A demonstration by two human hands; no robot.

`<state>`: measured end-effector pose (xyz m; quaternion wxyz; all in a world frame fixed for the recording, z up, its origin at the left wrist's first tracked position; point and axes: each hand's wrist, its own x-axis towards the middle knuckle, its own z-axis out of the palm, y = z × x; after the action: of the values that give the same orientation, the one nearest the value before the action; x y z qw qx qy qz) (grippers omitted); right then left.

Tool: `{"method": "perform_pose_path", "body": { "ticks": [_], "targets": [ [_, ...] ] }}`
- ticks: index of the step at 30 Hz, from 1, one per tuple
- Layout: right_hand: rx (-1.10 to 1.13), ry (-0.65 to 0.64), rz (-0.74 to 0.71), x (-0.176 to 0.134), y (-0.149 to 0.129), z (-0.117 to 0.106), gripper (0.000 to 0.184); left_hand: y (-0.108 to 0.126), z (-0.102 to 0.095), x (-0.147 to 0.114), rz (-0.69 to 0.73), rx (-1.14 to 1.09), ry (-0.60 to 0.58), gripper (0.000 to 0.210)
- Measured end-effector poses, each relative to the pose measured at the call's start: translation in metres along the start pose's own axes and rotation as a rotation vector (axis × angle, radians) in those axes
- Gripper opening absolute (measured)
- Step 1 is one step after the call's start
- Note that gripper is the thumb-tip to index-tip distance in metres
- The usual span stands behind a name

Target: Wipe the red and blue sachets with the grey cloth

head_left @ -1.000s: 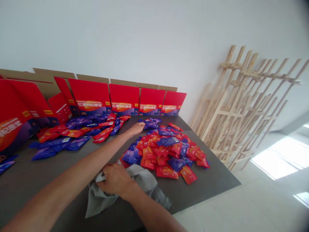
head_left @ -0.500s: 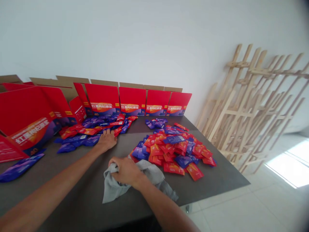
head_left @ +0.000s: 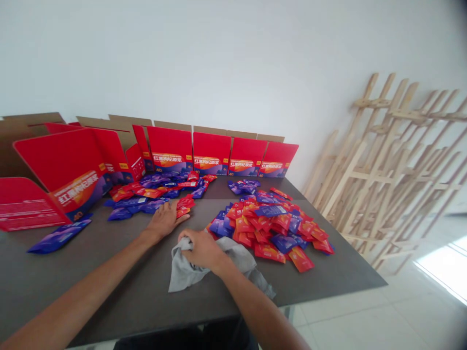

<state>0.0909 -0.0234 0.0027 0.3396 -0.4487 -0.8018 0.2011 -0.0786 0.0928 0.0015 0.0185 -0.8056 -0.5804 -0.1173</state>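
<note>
My right hand (head_left: 202, 250) is closed on a crumpled grey cloth (head_left: 235, 253), which lies bunched on the dark table, its corners spread to both sides. To its left, my left hand (head_left: 164, 221) rests low over the tabletop, fingers stretched forward and thumb apart. Beside those fingertips are red sachets (head_left: 186, 204), at the near edge of a loose spread of purple and red sachets (head_left: 156, 182); the fingertips are partly hidden. A larger heap of red and purple sachets (head_left: 270, 221) lies right of the cloth.
Open red cartons (head_left: 211, 153) line the table's back edge along the wall. More cartons (head_left: 73, 170) stand at the left, with a single purple sachet (head_left: 60, 236) in front. Wooden easels (head_left: 386, 170) lean on the wall beyond the table's right edge (head_left: 350, 243).
My view has swung slightly left. My left hand has drawn back towards me, and the red sachets by its fingers have come nearer too. My right hand still grips the cloth.
</note>
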Motion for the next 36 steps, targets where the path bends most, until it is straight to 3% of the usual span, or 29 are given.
{"method": "perform_pose_path", "body": {
  "ticks": [3,6,11,14,17,19,26,29,31,36],
  "targets": [
    [0.058,0.100,0.045,0.001,0.000,-0.003,0.029,0.004,0.004,-0.014,0.038,-0.219,0.117,0.065],
    [0.115,0.259,0.107,0.003,0.002,-0.004,0.029,0.013,0.007,-0.025,0.044,-0.663,0.115,0.070],
    [0.181,0.439,0.108,0.005,0.003,-0.008,0.029,0.045,0.014,-0.045,-0.240,-1.437,-0.206,0.081],
    [0.201,0.600,0.113,0.004,0.003,-0.015,0.028,0.062,0.023,-0.057,-0.237,-1.665,-0.401,0.078],
    [0.210,0.722,0.146,0.004,0.005,-0.023,0.025,0.071,0.029,-0.064,-0.193,-1.701,-0.472,0.078],
    [0.220,0.703,0.137,0.005,0.006,-0.024,0.022,0.073,0.028,-0.065,-0.202,-1.690,-0.459,0.078],
    [0.215,0.188,-0.048,0.001,0.000,-0.009,0.031,0.070,-0.001,-0.055,-0.301,-1.903,-0.213,0.077],
    [0.194,0.106,-0.056,0.000,-0.001,-0.005,0.035,0.067,-0.009,-0.053,-0.320,-1.946,-0.196,0.076],
    [0.190,0.181,-0.022,0.001,0.000,-0.006,0.036,0.066,-0.007,-0.054,-0.289,-1.930,-0.246,0.075],
    [0.231,0.570,0.094,0.004,0.004,-0.020,0.027,0.071,0.008,-0.062,-0.171,-1.788,-0.450,0.074]
  ]
}}
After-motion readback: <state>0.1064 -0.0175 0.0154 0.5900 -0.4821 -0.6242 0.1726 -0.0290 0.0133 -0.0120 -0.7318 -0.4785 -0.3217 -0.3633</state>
